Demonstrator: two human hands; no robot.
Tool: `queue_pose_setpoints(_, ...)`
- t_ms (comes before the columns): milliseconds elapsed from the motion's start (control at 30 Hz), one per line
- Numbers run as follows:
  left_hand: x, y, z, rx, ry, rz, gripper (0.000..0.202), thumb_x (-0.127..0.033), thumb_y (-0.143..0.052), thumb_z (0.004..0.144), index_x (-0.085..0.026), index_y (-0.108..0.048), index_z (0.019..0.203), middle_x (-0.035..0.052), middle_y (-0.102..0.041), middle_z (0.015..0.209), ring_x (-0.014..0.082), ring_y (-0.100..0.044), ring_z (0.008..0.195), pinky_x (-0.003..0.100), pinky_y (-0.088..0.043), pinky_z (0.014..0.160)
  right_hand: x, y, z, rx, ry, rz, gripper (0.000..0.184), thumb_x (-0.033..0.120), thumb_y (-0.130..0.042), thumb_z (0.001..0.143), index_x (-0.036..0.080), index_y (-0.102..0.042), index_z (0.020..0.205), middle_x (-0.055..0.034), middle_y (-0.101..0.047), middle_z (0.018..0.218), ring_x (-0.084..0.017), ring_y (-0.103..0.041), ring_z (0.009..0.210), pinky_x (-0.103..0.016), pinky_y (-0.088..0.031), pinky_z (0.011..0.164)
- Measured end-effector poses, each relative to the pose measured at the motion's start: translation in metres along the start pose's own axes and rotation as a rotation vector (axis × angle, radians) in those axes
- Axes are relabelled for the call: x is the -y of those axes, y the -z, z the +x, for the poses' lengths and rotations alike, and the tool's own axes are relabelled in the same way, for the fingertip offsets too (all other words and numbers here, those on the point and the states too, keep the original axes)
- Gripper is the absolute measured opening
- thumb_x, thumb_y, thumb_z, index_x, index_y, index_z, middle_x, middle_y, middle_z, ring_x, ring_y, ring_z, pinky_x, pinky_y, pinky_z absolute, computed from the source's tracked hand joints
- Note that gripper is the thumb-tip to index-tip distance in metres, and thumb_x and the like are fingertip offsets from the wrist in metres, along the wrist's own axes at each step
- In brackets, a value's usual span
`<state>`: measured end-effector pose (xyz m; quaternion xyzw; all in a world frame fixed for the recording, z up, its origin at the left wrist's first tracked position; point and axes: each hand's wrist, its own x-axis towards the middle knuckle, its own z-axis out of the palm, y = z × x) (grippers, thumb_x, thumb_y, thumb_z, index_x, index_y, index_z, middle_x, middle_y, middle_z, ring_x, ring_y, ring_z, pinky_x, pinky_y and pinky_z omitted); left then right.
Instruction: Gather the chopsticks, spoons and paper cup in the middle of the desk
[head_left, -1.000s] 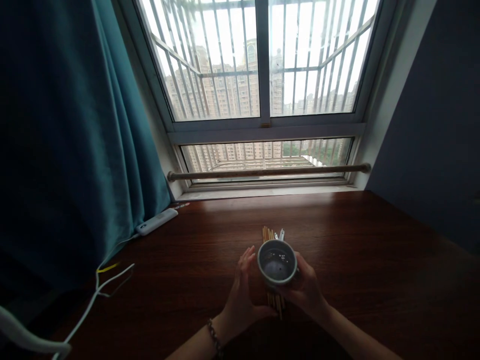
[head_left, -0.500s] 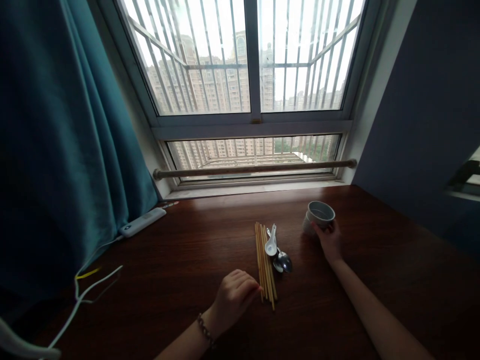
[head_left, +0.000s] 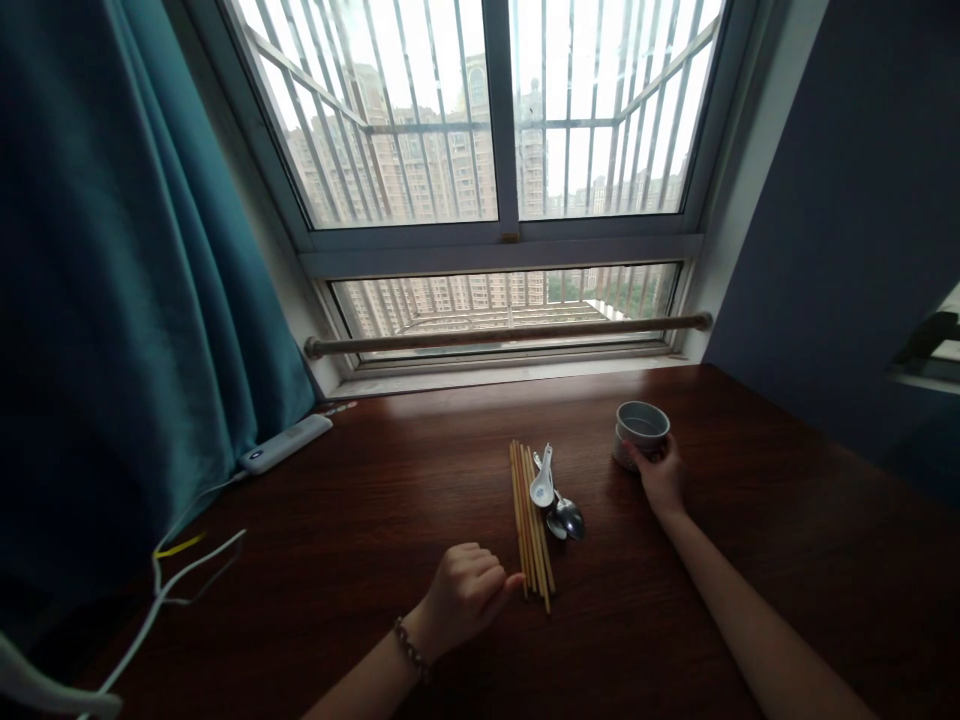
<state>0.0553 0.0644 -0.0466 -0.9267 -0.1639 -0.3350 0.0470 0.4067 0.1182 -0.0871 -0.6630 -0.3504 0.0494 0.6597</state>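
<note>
A grey round cup (head_left: 628,447) stands upright on the wooden tabletop at the right. My right hand (head_left: 660,474) grips its near right side, with the thumb in front and the other fingers partly hidden behind it. Left of the cup lies a bundle of several wooden chopsticks (head_left: 529,530), side by side. A white soup spoon (head_left: 541,488) rests on them, overlapping metal spoons (head_left: 570,519) at their right edge. My left hand (head_left: 471,590) is loosely closed beside the near ends of the chopsticks, its thumb pointing at them. Nothing shows in its fingers.
A white power strip (head_left: 288,444) lies at the left back by the blue curtain (head_left: 225,330). White cables (head_left: 161,600) run along the left side. A rail (head_left: 510,334) crosses the window behind the table (head_left: 405,450). A dark wall (head_left: 817,300) rises at the right.
The cup has shifted slightly right in my right hand and looks more upright. My left hand stays almost where it was, and the chopsticks and spoons lie as before.
</note>
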Motion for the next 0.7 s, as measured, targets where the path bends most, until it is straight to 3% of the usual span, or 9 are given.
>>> queue_pose_setpoints(200, 0.000, 0.000, -0.003, -0.013, 0.001, 0.000, 0.030, -0.010, -0.051, 0.078, -0.014, -0.033, 0.054, -0.0043, -0.036, 0.047, 0.0076, -0.024, 0.046, 0.027, -0.017, 0.050, 0.003, 0.002, -0.003, 0.005, 0.005, 0.025, 0.079, 0.055, -0.068, 0.054, 0.010, -0.047, 0.116, -0.0171, -0.055, 0.108, -0.026, -0.054, 0.096, -0.038, -0.042, 0.085)
queue_pose_setpoints(333, 0.003, -0.002, 0.000, 0.003, 0.018, 0.013, 0.031, -0.010, -0.049, 0.079, -0.014, -0.032, 0.053, -0.0040, -0.036, 0.046, 0.0073, -0.025, 0.045, 0.026, -0.018, 0.049, 0.014, 0.002, -0.005, -0.002, 0.043, 0.005, 0.083, 0.056, -0.066, 0.057, 0.008, -0.042, 0.121, -0.0190, -0.048, 0.118, -0.028, -0.046, 0.110, -0.041, -0.035, 0.094)
queue_pose_setpoints(467, -0.004, 0.010, 0.007, -0.016, 0.008, 0.034, 0.030, -0.011, -0.047, 0.080, -0.015, -0.034, 0.053, -0.0031, -0.037, 0.045, 0.0073, -0.028, 0.043, 0.026, -0.021, 0.047, 0.056, 0.009, -0.012, -0.091, 0.045, 0.029, 0.087, 0.053, -0.064, 0.062, 0.007, -0.034, 0.129, -0.0189, -0.035, 0.131, -0.027, -0.032, 0.124, -0.041, -0.024, 0.105)
queue_pose_setpoints(533, -0.021, 0.026, 0.004, -0.015, 0.076, -0.003, 0.028, -0.013, -0.043, 0.082, -0.016, -0.040, 0.055, -0.0015, -0.040, 0.046, 0.0085, -0.033, 0.043, 0.027, -0.024, 0.047, 0.085, 0.027, -0.031, -0.078, 0.079, 0.158, 0.071, 0.049, -0.061, 0.069, 0.011, -0.039, 0.125, -0.0150, -0.040, 0.128, -0.023, -0.039, 0.120, -0.039, -0.029, 0.103)
queue_pose_setpoints(600, -0.049, 0.043, -0.007, 0.073, 0.266, -0.139, 0.025, -0.020, -0.037, 0.086, -0.017, -0.052, 0.066, 0.0042, -0.051, 0.057, 0.0128, -0.048, 0.054, 0.028, -0.035, 0.051, 0.108, 0.058, -0.067, 0.014, 0.073, 0.238, 0.041, 0.042, -0.055, 0.077, 0.015, -0.052, 0.107, -0.0105, -0.054, 0.111, -0.019, -0.051, 0.104, -0.036, -0.041, 0.092)
queue_pose_setpoints(633, -0.065, 0.052, -0.015, 0.181, 0.312, -0.251, 0.024, -0.026, -0.037, 0.086, -0.018, -0.057, 0.075, 0.0075, -0.056, 0.065, 0.0160, -0.053, 0.063, 0.029, -0.039, 0.053, 0.116, 0.077, -0.090, 0.109, 0.054, 0.195, 0.026, 0.039, -0.054, 0.079, 0.017, -0.058, 0.092, -0.0080, -0.059, 0.096, -0.017, -0.056, 0.091, -0.033, -0.045, 0.084)
queue_pose_setpoints(667, -0.082, 0.058, -0.022, 0.237, 0.305, -0.296, 0.024, -0.033, -0.040, 0.085, -0.020, -0.059, 0.080, 0.0083, -0.058, 0.069, 0.0174, -0.056, 0.067, 0.029, -0.042, 0.053, 0.120, 0.097, -0.114, 0.278, 0.043, 0.153, 0.020, 0.037, -0.054, 0.080, 0.018, -0.058, 0.076, -0.0055, -0.060, 0.079, -0.015, -0.057, 0.076, -0.031, -0.048, 0.071)
queue_pose_setpoints(700, -0.098, 0.063, -0.030, 0.280, 0.300, -0.321, 0.023, -0.037, -0.043, 0.084, -0.022, -0.061, 0.083, 0.0076, -0.060, 0.071, 0.0169, -0.056, 0.068, 0.029, -0.044, 0.054, 0.123, 0.116, -0.139, 0.505, 0.052, 0.175, 0.030, 0.040, -0.048, 0.083, 0.019, -0.053, 0.062, -0.0040, -0.055, 0.064, -0.014, -0.054, 0.060, -0.029, -0.047, 0.057)
